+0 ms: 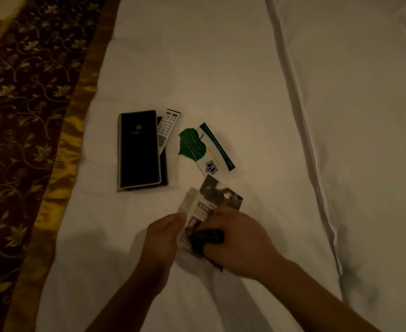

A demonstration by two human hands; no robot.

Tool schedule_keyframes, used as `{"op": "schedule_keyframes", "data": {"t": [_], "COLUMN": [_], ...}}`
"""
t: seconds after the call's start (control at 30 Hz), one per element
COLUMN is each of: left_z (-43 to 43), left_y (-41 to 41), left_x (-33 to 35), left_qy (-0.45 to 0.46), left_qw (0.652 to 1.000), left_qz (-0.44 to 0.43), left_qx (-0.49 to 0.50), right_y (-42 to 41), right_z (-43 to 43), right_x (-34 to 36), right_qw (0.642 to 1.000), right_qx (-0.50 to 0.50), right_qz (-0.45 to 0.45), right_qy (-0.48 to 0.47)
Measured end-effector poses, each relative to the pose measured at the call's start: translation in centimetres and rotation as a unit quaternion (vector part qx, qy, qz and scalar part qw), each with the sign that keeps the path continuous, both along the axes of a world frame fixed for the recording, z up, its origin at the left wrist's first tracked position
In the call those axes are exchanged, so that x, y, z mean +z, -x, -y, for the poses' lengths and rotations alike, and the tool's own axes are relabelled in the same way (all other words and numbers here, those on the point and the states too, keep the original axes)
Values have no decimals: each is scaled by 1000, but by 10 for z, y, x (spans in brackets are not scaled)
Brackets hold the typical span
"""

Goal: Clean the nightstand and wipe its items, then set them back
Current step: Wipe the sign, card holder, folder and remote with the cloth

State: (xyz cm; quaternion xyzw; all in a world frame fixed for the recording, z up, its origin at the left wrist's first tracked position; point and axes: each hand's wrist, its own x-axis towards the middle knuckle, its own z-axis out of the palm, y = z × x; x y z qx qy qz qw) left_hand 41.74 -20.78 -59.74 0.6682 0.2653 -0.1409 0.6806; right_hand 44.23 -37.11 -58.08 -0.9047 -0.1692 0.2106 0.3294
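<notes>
Nearest, our left hand (163, 236) pinches the brochure (221, 197) by its edge, while our right hand (242, 238) grips a dark cloth (208, 237) against it, above the white sheet (221, 68). Beyond lie a leaf card (191, 144) and a green-edged card (217, 152), then the black folder (138, 149), with the remote (167, 128) touching its right edge.
</notes>
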Motion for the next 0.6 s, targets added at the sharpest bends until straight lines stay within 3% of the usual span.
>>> {"op": "schedule_keyframes", "data": {"t": [0.1, 0.2, 0.27, 0.37, 0.43, 0.47, 0.53, 0.6], "left_z": [6, 10, 8, 1, -5, -6, -4, 3], "left_y": [6, 10, 11, 12, 10, 8, 6, 5], "left_x": [-2, -4, -4, -1, -2, -3, -5, -6], "left_qy": [-12, -20, -17, -6, 4, 4, 4, 4], "left_qw": [1000, 1000, 999, 998, 998, 998, 998, 999], "left_qz": [-5, 7, 8, -10, -18, -24, -29, -17], "left_qx": [-15, -20, -39, -58, -52, -50, -50, -51], "right_y": [-15, -15, -20, -41, -39, -33, -16, 1], "right_z": [6, -20, -17, 26, 50, 54, 49, 41], "right_x": [-6, -5, -7, -13, -15, -14, -10, -11], "right_qw": [988, 989, 985, 961, 923, 878, 785, 754], "right_qx": [-125, -66, -54, -249, -378, -425, -438, -408], "right_qz": [77, 133, 159, 82, -56, -137, -264, -304], "right_qy": [57, 7, 42, 87, -47, -169, -350, -416]}}
